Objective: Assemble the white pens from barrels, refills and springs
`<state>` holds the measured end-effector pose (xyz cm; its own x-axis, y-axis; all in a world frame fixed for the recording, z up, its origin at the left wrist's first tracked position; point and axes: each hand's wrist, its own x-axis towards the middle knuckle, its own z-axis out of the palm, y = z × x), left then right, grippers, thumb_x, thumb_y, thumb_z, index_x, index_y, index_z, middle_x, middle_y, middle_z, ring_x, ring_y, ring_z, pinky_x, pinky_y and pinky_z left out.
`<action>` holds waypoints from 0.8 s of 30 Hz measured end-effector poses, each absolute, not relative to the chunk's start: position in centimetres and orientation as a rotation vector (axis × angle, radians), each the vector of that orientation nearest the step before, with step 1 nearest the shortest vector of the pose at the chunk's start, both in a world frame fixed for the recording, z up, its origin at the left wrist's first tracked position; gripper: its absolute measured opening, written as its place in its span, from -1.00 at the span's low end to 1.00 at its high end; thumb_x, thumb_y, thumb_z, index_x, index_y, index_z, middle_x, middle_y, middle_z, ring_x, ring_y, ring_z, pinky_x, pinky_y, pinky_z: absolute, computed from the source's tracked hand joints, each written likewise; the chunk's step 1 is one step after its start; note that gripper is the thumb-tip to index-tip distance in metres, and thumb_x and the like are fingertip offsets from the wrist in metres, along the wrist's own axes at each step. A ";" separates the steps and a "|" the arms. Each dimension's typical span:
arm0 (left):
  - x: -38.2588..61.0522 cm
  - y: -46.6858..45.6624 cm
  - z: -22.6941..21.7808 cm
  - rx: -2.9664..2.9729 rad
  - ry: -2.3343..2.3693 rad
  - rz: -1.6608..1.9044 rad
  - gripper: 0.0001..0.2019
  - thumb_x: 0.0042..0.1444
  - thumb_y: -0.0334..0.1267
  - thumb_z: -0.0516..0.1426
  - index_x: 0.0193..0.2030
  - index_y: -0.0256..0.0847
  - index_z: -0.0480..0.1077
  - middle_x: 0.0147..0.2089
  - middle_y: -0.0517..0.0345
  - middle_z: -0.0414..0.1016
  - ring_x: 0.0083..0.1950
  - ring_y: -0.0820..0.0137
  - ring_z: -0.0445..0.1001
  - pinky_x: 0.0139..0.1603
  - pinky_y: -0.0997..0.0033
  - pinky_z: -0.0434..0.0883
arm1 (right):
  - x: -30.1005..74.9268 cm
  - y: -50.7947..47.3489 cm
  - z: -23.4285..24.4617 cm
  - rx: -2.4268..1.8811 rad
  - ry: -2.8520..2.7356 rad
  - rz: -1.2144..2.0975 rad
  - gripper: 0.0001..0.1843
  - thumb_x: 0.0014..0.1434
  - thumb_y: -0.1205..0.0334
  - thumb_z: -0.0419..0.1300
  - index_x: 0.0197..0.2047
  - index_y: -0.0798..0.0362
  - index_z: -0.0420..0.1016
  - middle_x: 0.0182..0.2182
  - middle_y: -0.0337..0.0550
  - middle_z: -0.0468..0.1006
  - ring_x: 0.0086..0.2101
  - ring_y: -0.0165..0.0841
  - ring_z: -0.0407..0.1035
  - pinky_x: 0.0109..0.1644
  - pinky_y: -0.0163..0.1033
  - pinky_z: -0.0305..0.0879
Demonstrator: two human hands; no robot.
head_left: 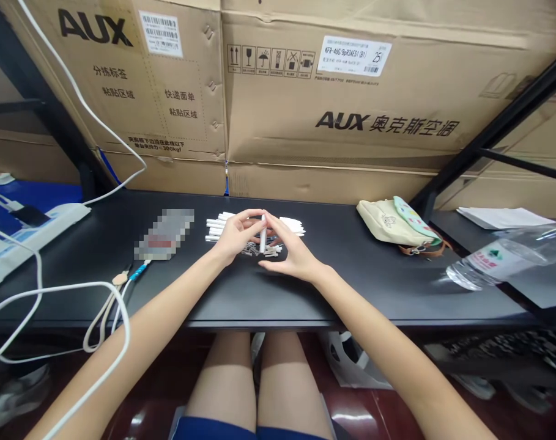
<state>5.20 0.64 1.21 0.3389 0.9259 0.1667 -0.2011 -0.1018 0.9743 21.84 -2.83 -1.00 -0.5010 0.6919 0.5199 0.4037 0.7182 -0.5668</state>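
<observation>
My left hand (236, 233) and my right hand (292, 252) meet above the black desk (351, 293), their fingertips together at a slim white tube (262, 233) standing upright between them. White sticks or tubes lie in two loose bunches, one (218, 226) to the left of my hands and one (292, 226) to the right. Small metal parts (267, 250) lie scattered just below my fingers. A blurred flat packet (164, 234) rests on the desk to the left.
Large AUX cardboard boxes (333, 104) form the wall behind the desk. A white power strip (39, 229) and white cables (76, 293) lie at the left. A cloth pouch (392, 223), papers (502, 217) and a plastic water bottle (498, 260) are at the right.
</observation>
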 end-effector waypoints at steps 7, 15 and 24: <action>5.2 0.6 1.3 1.319 0.741 1.113 -0.58 -0.16 -0.13 0.31 -0.14 -0.26 0.42 -0.32 0.06 0.56 -0.27 0.28 0.55 -0.40 0.45 0.45 | 21.7 -2.8 -1.0 -0.790 -2.199 0.429 0.02 0.03 0.31 0.20 0.39 -0.10 -0.35 0.36 -0.06 -0.23 0.27 -0.11 -0.03 0.05 -0.08 0.37; 5.2 0.6 1.3 1.340 0.747 1.127 -0.58 -0.15 -0.13 0.31 -0.14 -0.26 0.43 -0.32 0.08 0.56 -0.27 0.32 0.54 -0.41 0.47 0.45 | 21.7 -3.0 -1.0 -0.774 -2.212 0.409 0.03 0.01 0.32 0.18 0.40 -0.08 -0.38 0.37 -0.12 -0.26 0.32 -0.12 -0.25 0.15 -0.06 0.29; 5.1 0.6 1.5 1.321 0.759 1.124 -0.56 -0.15 -0.13 0.31 -0.12 -0.27 0.41 -0.26 0.00 0.58 -0.22 0.25 0.55 -0.36 0.42 0.47 | 22.8 -2.7 0.1 -0.850 -1.953 0.551 -0.18 0.03 0.20 0.22 0.32 -0.01 -0.02 0.24 0.04 0.17 0.07 -0.19 0.29 0.01 -0.10 0.37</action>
